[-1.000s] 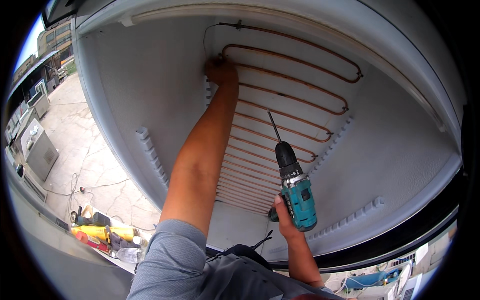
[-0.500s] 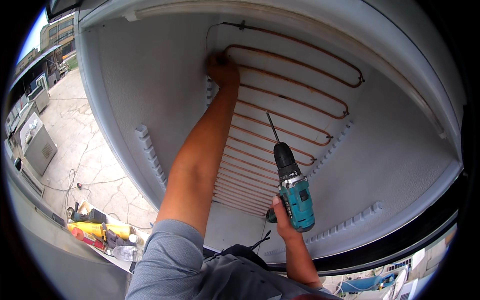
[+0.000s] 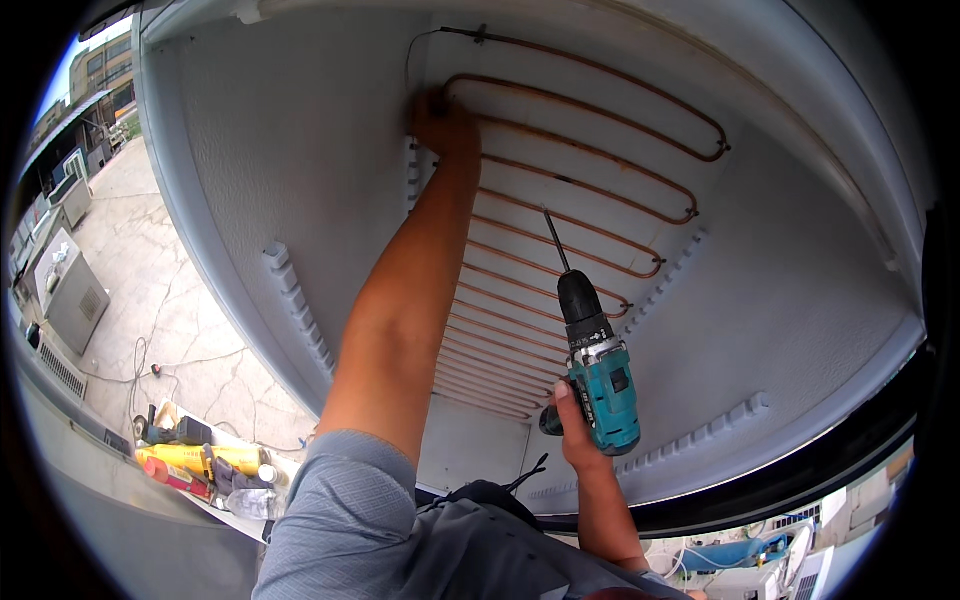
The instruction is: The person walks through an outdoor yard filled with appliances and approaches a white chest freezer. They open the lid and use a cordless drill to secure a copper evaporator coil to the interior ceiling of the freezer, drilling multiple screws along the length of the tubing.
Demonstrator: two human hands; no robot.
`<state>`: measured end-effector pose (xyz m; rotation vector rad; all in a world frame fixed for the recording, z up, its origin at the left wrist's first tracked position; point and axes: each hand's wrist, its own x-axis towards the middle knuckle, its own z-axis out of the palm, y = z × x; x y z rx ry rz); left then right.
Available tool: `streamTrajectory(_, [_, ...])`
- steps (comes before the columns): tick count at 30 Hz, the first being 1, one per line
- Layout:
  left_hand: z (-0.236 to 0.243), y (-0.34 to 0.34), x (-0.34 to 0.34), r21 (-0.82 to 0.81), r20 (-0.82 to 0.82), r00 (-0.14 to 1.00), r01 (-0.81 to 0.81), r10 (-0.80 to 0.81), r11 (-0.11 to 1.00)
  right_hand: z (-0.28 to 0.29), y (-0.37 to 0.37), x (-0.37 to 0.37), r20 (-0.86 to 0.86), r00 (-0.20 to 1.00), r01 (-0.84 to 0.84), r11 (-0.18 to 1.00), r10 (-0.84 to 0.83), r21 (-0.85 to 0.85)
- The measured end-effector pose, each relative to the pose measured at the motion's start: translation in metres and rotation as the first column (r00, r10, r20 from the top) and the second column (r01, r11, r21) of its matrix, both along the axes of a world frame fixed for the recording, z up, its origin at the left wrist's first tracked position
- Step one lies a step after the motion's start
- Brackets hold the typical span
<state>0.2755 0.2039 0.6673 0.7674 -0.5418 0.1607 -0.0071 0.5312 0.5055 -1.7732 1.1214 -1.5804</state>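
Observation:
A teal and black cordless drill (image 3: 603, 385) with a long thin bit is gripped by its handle in my right hand (image 3: 577, 430). Its bit points up and away, in front of a long serpentine copper tube (image 3: 590, 115) that runs back and forth along the pale back wall of a cabinet. My left arm reaches up to the left bends of this tube. There my left hand (image 3: 447, 128) is curled closed beside the upper loops, near the left wall. Its fingertips are in shadow, and what they hold cannot be made out.
Notched shelf rails (image 3: 290, 295) line the pale cabinet walls (image 3: 290, 150). At lower left, a tray (image 3: 245, 525) holds a yellow cylinder (image 3: 215, 457), a red can (image 3: 175, 475) and other tools. Cables lie on the cracked concrete floor (image 3: 150, 270). A blue cylinder (image 3: 710, 558) is at lower right.
My right hand and the drill have shifted slightly to the right in the picture. The view has moved a little, so the copper tube appears higher. My left hand stays by the left bends.

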Motion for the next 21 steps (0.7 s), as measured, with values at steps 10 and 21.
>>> streamTrajectory(10, [-0.014,0.008,0.010,0.048,0.077,0.994,0.069,-0.073,0.996,0.004,-0.003,0.008,-0.031,0.999,0.007,0.997,-0.010,-0.079])
streamTrajectory(21, [-0.029,-0.009,0.016,-0.098,0.158,0.980,0.135,-0.119,0.986,0.045,-0.024,0.036,-0.034,0.998,-0.046,0.998,0.045,-0.035])
